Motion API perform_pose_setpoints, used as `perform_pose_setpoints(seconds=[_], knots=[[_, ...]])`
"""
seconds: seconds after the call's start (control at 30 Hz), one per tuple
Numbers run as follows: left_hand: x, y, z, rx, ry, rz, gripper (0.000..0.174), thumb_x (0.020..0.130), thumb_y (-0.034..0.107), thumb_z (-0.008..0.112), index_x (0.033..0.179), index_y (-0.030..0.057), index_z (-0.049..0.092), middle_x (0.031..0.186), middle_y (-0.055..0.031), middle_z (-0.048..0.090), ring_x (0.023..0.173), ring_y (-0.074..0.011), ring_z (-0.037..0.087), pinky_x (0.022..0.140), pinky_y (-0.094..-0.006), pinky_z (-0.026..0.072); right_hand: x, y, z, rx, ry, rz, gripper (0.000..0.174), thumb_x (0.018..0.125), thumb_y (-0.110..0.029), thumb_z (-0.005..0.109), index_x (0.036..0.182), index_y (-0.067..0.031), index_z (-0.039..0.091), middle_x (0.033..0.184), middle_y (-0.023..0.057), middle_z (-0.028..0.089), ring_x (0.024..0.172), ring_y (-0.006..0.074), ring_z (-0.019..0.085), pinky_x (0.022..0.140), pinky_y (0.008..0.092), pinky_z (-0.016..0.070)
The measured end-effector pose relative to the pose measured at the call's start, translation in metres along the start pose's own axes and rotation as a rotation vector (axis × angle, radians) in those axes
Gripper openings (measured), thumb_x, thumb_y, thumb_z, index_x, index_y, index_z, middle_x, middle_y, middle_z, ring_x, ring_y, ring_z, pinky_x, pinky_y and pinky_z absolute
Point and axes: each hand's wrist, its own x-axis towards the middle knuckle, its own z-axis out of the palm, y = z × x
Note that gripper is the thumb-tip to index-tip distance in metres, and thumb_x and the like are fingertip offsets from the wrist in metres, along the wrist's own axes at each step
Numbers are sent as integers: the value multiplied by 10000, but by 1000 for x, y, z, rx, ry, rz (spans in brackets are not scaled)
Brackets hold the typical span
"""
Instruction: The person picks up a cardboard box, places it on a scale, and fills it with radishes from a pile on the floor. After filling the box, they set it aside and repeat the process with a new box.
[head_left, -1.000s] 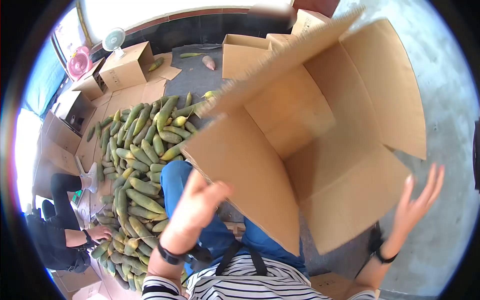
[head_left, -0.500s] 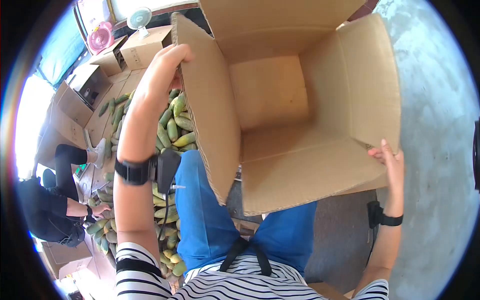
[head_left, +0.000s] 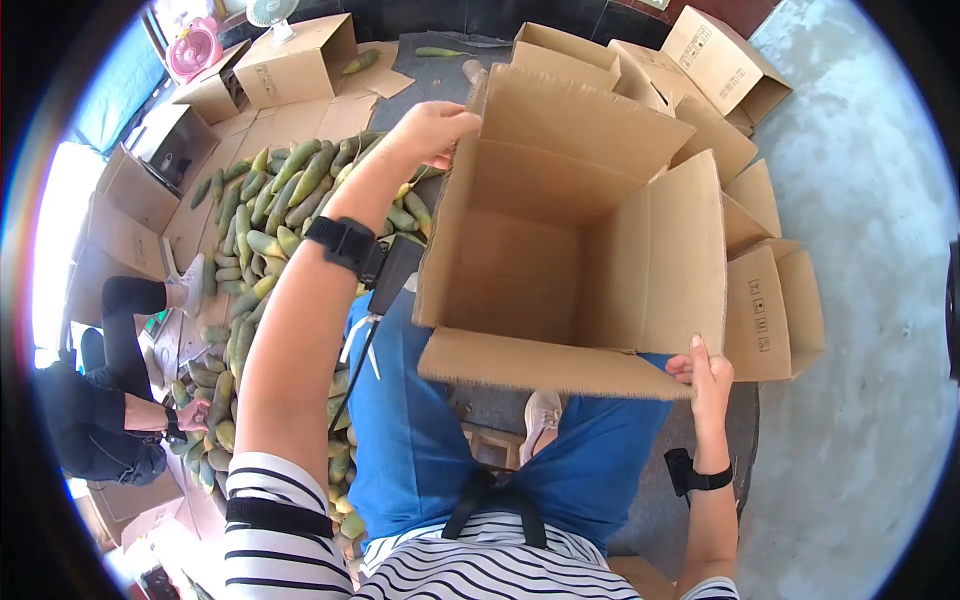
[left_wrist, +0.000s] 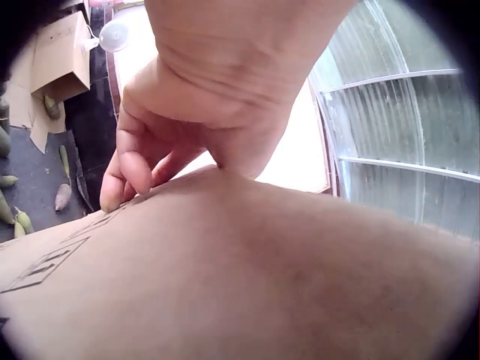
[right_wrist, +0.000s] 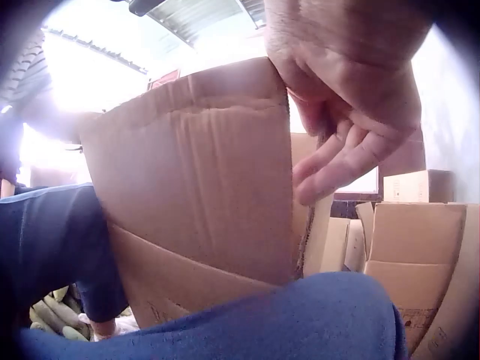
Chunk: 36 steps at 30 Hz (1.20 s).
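Grey floor point(head_left: 850, 420), left hand point(head_left: 435, 130) and right hand point(head_left: 708, 378) gripping an open cardboard box point(head_left: 520, 265)

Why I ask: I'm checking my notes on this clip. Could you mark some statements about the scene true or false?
1. The left grip holds the open box near its upper left corner in the head view. True.
2. The right grip touches the green vegetables. False: the right grip holds the open box near its lower right corner.
3. In the head view, many green vegetables lie left of the open box. True.
4. The person's trousers are red. False: the trousers are blue.
5. A pink fan stands beside a cardboard carton. True.
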Motion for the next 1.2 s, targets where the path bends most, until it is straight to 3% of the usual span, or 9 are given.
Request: perform_pose_setpoints(seconds=[0.03, 0.17, 0.33, 0.57, 0.73, 0.83, 0.9, 1.0, 1.2], knots=[[-1, -2, 4, 2, -30, -38, 443, 889, 374, 584, 1188, 47, 596, 957, -9, 650, 863, -93, 592, 747, -254, 452, 4, 1, 1, 1, -3, 1, 533, 955, -374, 494, 721, 77, 655, 648, 142, 660, 640, 184, 659, 594, 290, 516], [-24, -19, 0, -102, -183, 50, 559, 906, 364, 580, 1346, 38, 468, 1177, -46, 595, 1037, -121, 557, 856, -311, 455, 26, 10, 4, 13, 35, -29, 585, 945, -428, 499, 750, 101, 652, 668, 165, 664, 602, 190, 652, 561, 263, 513], [-113, -37, -12, -139, -7, 37, 501, 932, 339, 556, 1316, 26, 486, 1213, -78, 576, 1042, -151, 565, 853, -295, 472, 23, 5, 8, -22, 64, -100, 531, 974, -374, 474, 762, 81, 648, 645, 139, 660, 588, 160, 642, 553, 272, 505], [-262, -189, -12, -109, 62, -239, 354, 929, 216, 592, 1221, 21, 543, 990, -11, 621, 855, -94, 580, 729, -242, 478, 32, 24, 4, -98, -50, -177, 370, 969, -310, 510, 983, 46, 608, 771, 111, 668, 682, 151, 655, 599, 275, 509], [-383, -308, 12, 160, 160, -531, 368, 823, 263, 650, 1044, -31, 633, 891, -171, 686, 806, -237, 660, 734, -345, 516, 0, 48, -7, -517, -151, -365, 353, 941, -257, 538, 1169, 11, 561, 1125, 155, 610, 1000, 238, 620, 816, 346, 496], [-438, -355, 25, 313, 125, -460, 350, 793, 276, 644, 972, -25, 654, 848, -196, 676, 790, -277, 664, 725, -360, 513, -17, 73, -14, -689, -136, -507, 414, 937, -254, 537, 1266, -5, 503, 1236, 194, 530, 1106, 300, 557, 880, 364, 473], [-459, -361, 30, 309, 34, -710, 316, 766, 268, 614, 883, -21, 664, 840, -232, 653, 818, -345, 652, 739, -403, 510, -27, 69, -18, -672, -154, -484, 438, 935, -252, 539, 1297, -12, 478, 1250, 195, 519, 1130, 307, 536, 893, 363, 467], [-481, -394, 40, 397, 146, -755, 297, 759, 264, 590, 816, -20, 657, 847, -243, 642, 851, -387, 632, 760, -443, 502, -42, 39, -21, -593, -182, -387, 479, 928, -253, 554, 1332, -16, 454, 1269, 194, 501, 1122, 294, 537, 898, 351, 464], [-504, -446, 43, 346, 509, -869, 423, 736, 239, 620, 1080, -2, 574, 1036, -272, 619, 996, -412, 586, 862, -460, 480, -32, 12, -33, -713, -196, -321, 509, 912, -281, 572, 1321, 1, 465, 1280, 204, 500, 1137, 307, 529, 945, 360, 433]])
